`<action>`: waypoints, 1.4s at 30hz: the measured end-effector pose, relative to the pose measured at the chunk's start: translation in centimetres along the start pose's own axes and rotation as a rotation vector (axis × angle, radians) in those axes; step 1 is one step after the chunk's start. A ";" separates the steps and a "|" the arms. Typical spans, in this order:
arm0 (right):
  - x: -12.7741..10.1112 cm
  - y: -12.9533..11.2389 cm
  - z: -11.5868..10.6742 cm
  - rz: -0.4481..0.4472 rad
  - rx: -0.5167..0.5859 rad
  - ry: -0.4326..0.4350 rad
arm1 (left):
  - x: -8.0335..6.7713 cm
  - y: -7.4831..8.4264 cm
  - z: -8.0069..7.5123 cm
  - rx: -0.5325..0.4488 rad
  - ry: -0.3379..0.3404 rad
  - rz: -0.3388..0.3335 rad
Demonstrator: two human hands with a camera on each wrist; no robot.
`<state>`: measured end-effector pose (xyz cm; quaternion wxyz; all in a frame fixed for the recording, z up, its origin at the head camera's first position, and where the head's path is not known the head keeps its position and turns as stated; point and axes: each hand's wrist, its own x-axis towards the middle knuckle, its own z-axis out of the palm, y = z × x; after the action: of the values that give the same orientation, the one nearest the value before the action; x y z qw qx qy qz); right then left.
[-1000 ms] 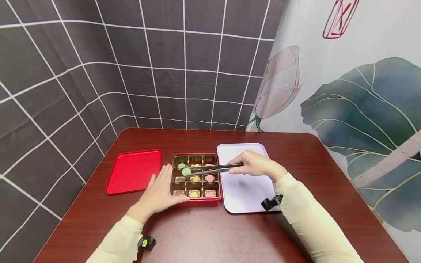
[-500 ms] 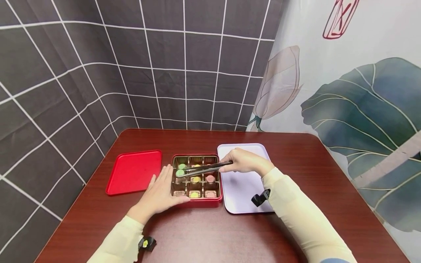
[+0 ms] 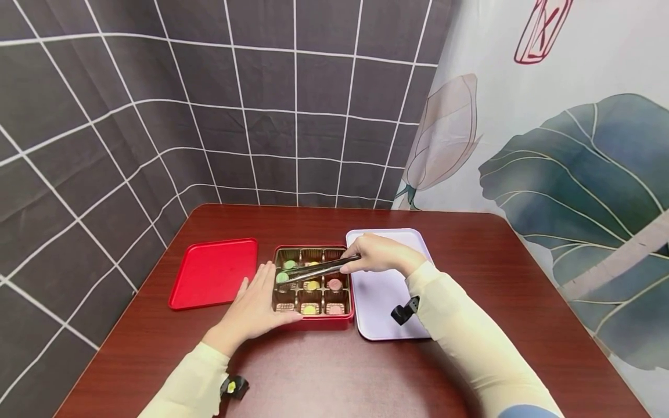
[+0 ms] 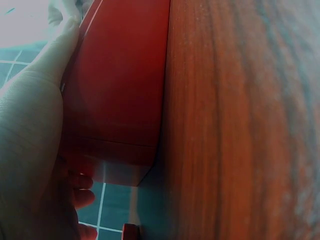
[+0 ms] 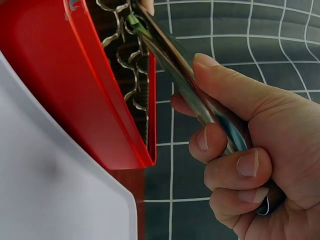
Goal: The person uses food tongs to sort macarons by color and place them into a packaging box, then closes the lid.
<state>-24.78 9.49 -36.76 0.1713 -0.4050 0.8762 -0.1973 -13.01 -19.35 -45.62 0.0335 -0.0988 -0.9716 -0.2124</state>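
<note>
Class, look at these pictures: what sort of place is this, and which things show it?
Probably a staged tabletop set rather than a real kitchen: a wooden table stands against hung printed backdrops, and the person's right hand works tongs over a red sweets box.

The head view looks forward and down from the worktop's (image 3: 334, 360) near edge, taking in its whole surface and the wall behind. The left wrist view sits very low and close against the red box's (image 4: 120, 90) outer side. The right wrist view looks close along the tongs (image 5: 190, 85) into the same box, which all three views share.
</note>
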 end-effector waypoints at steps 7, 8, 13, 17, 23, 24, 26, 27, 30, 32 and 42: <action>0.3 -0.1 0.1 0.006 0.007 -0.023 | 0.0 0.0 0.2 -0.006 0.001 -0.003; 0.4 -0.1 0.1 0.008 0.006 -0.025 | 0.0 0.0 0.2 -0.005 0.001 -0.003; 0.5 -0.4 0.0 0.018 0.008 -0.035 | -0.1 0.0 0.2 0.000 0.001 0.000; 0.6 -0.6 -0.2 0.028 0.001 -0.046 | -0.1 0.0 0.3 0.004 0.004 0.005; 0.6 -0.7 -0.3 0.034 -0.013 -0.051 | -0.1 0.0 0.2 -0.003 0.005 0.004; 0.6 -0.7 -0.3 0.033 -0.011 -0.050 | -0.1 0.1 0.2 -0.003 0.004 0.003; 0.5 -0.7 -0.3 0.036 -0.013 -0.049 | -0.1 0.1 0.2 -0.003 0.002 0.001; 0.5 -0.7 -0.3 0.038 -0.012 -0.047 | -0.1 0.1 0.2 -0.003 0.001 0.001; 0.4 -0.7 -0.3 0.040 -0.002 -0.044 | -0.1 0.1 0.2 -0.001 0.002 0.000; 0.3 -0.6 -0.3 0.046 0.009 -0.039 | -0.1 0.1 0.2 0.000 0.001 -0.001; -2.6 1.0 -1.0 0.060 0.034 0.053 | -0.1 0.1 -0.1 -0.010 0.001 -0.005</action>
<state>-24.26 12.29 -35.99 0.1608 -0.3703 0.8886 -0.2176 -12.93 -19.28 -45.50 0.0329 -0.0965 -0.9708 -0.2173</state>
